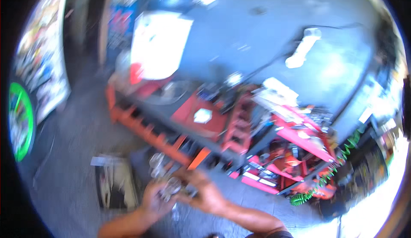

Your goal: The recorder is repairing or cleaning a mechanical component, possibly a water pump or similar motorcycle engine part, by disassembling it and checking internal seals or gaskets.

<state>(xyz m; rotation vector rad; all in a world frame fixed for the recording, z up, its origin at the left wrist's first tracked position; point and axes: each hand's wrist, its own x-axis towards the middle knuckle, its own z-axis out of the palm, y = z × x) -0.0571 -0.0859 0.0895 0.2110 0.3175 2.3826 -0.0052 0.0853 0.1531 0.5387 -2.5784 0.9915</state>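
Near the bottom middle, my left hand point(152, 201) is closed on a shiny metal part point(173, 185), whose exact kind is blurred. My right hand point(203, 193) is closed at the right side of the same metal part, its fingers curled round it. More shiny metal point(156, 163) shows just above my left hand; whether it joins the held part, I cannot tell. Below and left lies a pale tray or flat box point(115, 182) on the grey floor, with light items in it that I cannot make out.
A long red-and-black bench point(201, 118) with tools stands ahead, beside a red tool trolley point(304, 143). A coiled green hose point(308, 195) hangs at the right. A green-rimmed wheel point(23, 109) and printed banner point(47, 53) stand left. The whole view is motion-blurred.
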